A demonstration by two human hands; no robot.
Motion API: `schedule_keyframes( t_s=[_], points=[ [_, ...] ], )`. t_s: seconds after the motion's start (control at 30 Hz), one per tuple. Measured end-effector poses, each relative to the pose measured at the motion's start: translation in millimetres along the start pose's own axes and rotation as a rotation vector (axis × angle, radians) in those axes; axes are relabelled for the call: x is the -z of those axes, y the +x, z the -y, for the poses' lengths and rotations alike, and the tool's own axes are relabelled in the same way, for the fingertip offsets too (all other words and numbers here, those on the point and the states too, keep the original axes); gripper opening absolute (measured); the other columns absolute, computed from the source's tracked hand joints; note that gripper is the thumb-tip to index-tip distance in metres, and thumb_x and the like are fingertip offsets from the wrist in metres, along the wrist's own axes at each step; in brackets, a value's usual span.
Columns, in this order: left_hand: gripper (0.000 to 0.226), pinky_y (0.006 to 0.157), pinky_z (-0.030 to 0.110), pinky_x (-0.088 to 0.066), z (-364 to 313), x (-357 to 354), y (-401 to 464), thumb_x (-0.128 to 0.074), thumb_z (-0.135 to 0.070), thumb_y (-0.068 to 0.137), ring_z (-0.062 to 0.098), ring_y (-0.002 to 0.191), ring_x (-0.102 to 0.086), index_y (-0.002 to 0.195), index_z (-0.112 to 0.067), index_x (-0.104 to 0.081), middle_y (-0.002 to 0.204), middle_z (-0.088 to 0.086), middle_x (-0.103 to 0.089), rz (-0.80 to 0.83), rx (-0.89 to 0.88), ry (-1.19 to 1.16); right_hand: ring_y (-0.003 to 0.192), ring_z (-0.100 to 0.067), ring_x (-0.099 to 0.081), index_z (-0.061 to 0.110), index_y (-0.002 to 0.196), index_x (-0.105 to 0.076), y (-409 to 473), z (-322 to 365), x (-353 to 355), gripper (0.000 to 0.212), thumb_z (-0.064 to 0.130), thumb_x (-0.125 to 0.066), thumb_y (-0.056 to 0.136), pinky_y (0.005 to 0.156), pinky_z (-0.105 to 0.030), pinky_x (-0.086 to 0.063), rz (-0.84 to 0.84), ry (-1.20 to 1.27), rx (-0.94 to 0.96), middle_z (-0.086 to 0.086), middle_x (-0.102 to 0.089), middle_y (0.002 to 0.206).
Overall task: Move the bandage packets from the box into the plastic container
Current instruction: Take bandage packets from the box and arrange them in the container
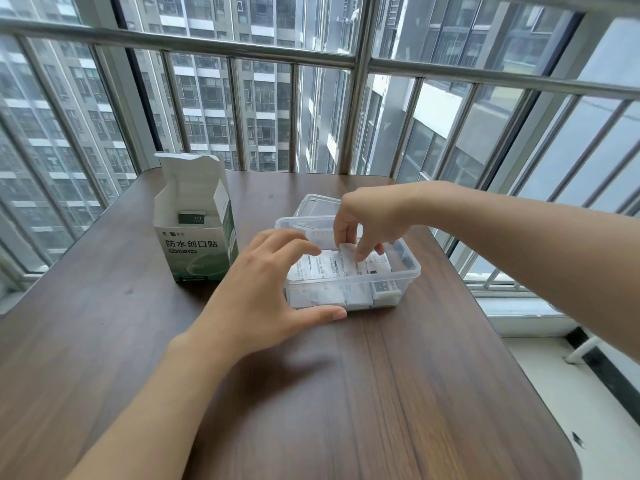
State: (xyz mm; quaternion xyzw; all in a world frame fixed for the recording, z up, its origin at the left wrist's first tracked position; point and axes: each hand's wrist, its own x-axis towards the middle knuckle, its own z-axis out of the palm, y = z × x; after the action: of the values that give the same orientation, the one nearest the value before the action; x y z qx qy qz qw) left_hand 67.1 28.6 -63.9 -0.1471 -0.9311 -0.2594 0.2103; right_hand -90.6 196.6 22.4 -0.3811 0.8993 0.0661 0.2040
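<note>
Inside the plastic container (pixel 408 268), right hand (pixel 367 216) fingers pinch an upright bandage packet (pixel 348 259); left hand (pixel 266 292) lies open.

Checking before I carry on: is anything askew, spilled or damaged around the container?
Nothing spilled or damaged. The packets stand in rows inside the plastic container; one near the right hand rides a little higher than the rest. The box stands upright, flaps open. The lid lies behind the container.
</note>
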Motion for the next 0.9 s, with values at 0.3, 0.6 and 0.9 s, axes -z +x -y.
schedule_keyframes(
  t_s=[0.3,0.6,0.9],
  points=[
    [0.082,0.107,0.026,-0.040,1.4,0.5,0.4,-0.066,-0.082,0.064,0.009,0.122,-0.048,0.123,-0.026,-0.063,0.123,-0.016,-0.057,-0.016,0.004,0.004,0.051,-0.013,-0.068,0.013,0.123,-0.067,-0.1,1.3,-2.1,0.041,0.015,-0.080,0.084,0.046,-0.020,-0.051,-0.004,0.077,-0.040,0.000,-0.073,0.115],
    [0.068,0.105,0.044,-0.044,0.0,-6.3,7.0,-0.058,-0.087,0.067,0.014,0.123,-0.052,0.098,-0.029,-0.074,0.120,-0.014,-0.064,-0.010,-0.062,0.171,0.061,-0.017,-0.065,0.020,0.119,-0.070,3.0,6.2,-6.7,0.048,0.033,-0.087,0.076,0.062,-0.032,-0.059,0.030,-0.035,-0.059,0.001,-0.075,0.110],
    [0.072,0.109,0.039,-0.042,0.6,9.3,6.1,-0.064,-0.081,0.070,0.014,0.123,-0.053,0.114,-0.024,-0.070,0.126,-0.007,-0.062,-0.093,-0.069,0.087,0.047,-0.006,-0.064,0.020,0.123,-0.068,-5.1,12.6,7.8,0.042,0.038,-0.078,0.086,0.048,-0.021,-0.051,-0.045,0.000,-0.033,0.007,-0.075,0.107]
  ],
)
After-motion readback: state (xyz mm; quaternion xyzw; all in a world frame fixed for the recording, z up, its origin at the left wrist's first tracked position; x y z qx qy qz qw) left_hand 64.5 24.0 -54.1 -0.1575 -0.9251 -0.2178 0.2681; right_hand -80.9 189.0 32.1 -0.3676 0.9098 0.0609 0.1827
